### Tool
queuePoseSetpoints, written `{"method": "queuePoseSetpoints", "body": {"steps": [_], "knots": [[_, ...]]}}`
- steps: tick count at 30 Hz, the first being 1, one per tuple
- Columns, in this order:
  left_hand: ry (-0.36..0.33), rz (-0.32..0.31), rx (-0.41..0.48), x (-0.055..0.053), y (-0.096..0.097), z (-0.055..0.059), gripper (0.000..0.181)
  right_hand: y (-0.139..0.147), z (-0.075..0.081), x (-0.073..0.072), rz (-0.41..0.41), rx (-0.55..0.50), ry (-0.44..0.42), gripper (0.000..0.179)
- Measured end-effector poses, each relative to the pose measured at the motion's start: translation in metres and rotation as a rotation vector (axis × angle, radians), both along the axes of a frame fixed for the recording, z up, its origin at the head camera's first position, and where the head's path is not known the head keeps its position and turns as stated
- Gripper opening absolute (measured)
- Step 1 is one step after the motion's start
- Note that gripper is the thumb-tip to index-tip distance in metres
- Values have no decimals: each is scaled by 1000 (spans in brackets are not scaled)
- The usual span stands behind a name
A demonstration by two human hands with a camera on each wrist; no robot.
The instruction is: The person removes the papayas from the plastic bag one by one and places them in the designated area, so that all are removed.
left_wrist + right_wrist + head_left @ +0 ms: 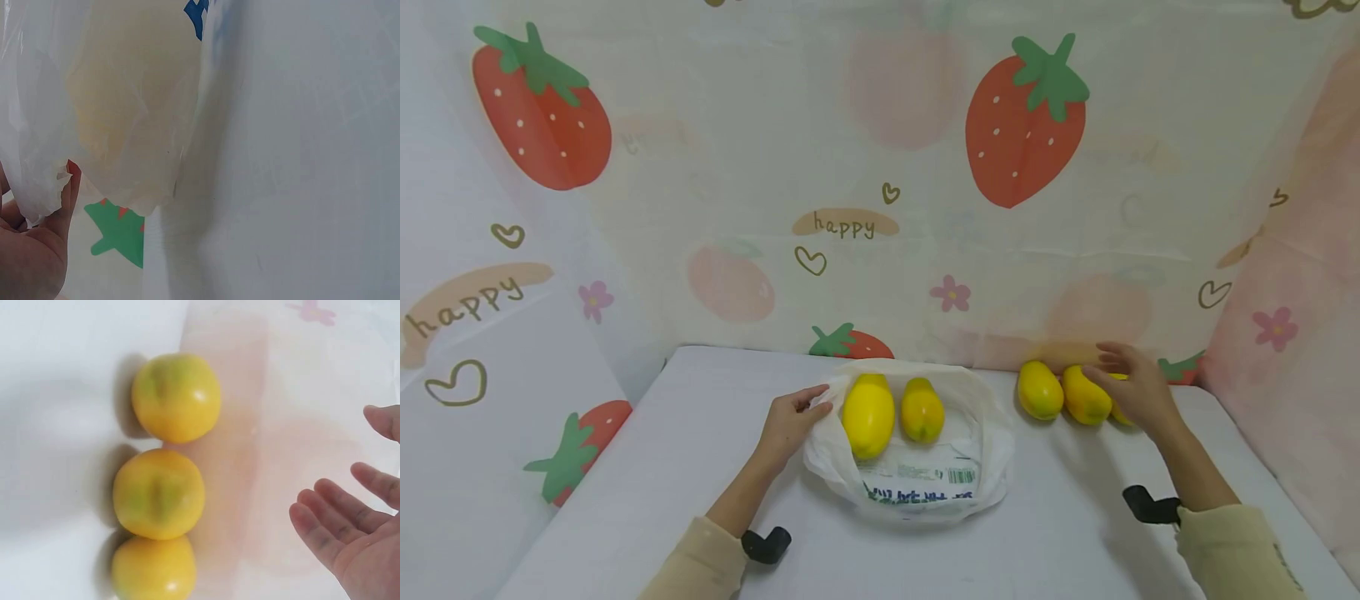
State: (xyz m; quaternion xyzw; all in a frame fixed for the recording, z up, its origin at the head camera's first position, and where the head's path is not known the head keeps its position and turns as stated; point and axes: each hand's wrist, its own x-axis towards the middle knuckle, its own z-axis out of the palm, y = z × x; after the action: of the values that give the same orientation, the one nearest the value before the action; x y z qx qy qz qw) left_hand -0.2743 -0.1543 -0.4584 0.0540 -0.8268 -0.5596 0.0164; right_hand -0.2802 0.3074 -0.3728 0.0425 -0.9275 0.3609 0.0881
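Note:
My left hand (787,429) pinches the left rim of a white plastic bag (996,454), which lies with its mouth spread wide. Inside the bag are a larger long yellow fruit (869,417) and a smaller yellow fruit (922,411) with a narrower top. In the left wrist view, the thumb and fingers have the thin bag film (134,112) between them. Over the row of yellow fruits at the back right hovers my right hand (1135,390), fingers spread and holding nothing. The right wrist view shows this hand (362,544) apart from the fruits.
Three yellow fruits stand in a row by the back cloth: the left one (1041,391), the middle one (1086,397) and the right one (1120,407), partly hidden by the hand. A strawberry-print cloth (760,167) walls in the white table (1000,558).

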Motion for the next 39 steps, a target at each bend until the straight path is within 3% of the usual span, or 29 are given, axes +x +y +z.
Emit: {"method": "queuePoseSetpoints", "body": {"steps": [4, 27, 39], "knots": [[2, 1, -13, 1, 0, 1, 41, -7, 2, 0, 23, 50, -16, 62], [-5, 3, -6, 1, 1, -2, 41, -46, 13, 9, 124, 40, -101, 63], [2, 6, 4, 0, 1, -2, 41, -74, 5, 4, 189, 5, -111, 60]]}}
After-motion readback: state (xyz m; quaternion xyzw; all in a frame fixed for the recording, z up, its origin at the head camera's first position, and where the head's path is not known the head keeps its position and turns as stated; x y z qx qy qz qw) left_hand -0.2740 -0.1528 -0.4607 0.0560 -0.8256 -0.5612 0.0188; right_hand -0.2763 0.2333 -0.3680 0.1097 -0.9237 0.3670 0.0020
